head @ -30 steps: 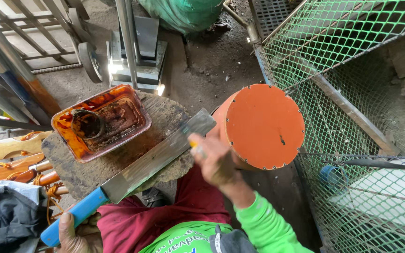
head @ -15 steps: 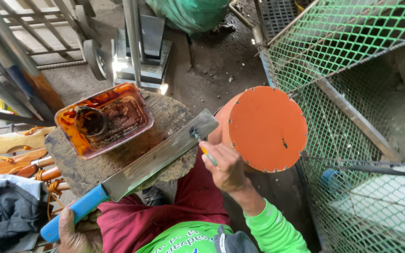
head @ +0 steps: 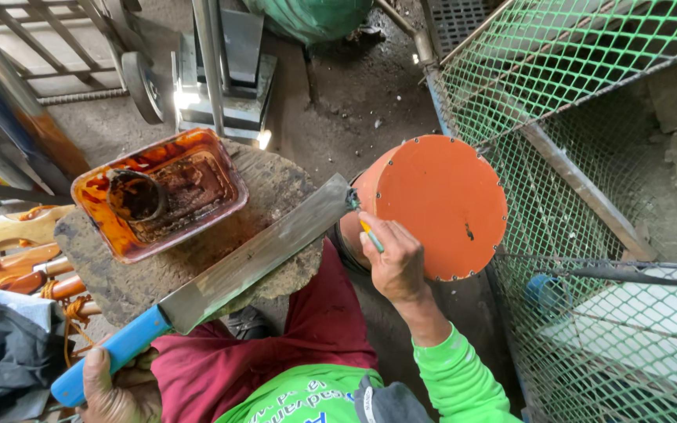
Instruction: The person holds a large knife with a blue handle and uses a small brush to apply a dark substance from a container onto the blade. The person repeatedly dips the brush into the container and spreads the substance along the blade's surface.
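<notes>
1. A green wire mesh fence (head: 589, 70) fills the right side of the view, standing on the dirt floor (head: 354, 102).
2. A round wooden block (head: 276, 192) serves as the counter, in front of the person's red-clad lap.
3. A long flat blade (head: 260, 254) with a blue handle (head: 111, 356) lies slantwise across the counter's near edge. Its long axis runs from the lower left up to the upper right, where its squared tip reaches just past the counter's right edge.
4. An orange drum (head: 440, 204) lies tilted just beyond the counter's right edge, its flat riveted face turned up toward the camera; the blade tip meets its left rim.
5. A stained orange tray (head: 221, 168) sits on the counter's far left part, with a dark cup (head: 136, 196) inside it.
6. The left hand (head: 115, 392) is wrapped shut around the handle's lower end, down at the bottom left.
7. The right hand (head: 393, 262) is the nearer one to the tip: it rests against the drum's lower left rim, just below and right of the blade's end.
8. Its grip is pinched on a small yellow and green pencil-like tool (head: 370, 235), pointing up toward the blade tip.
</notes>
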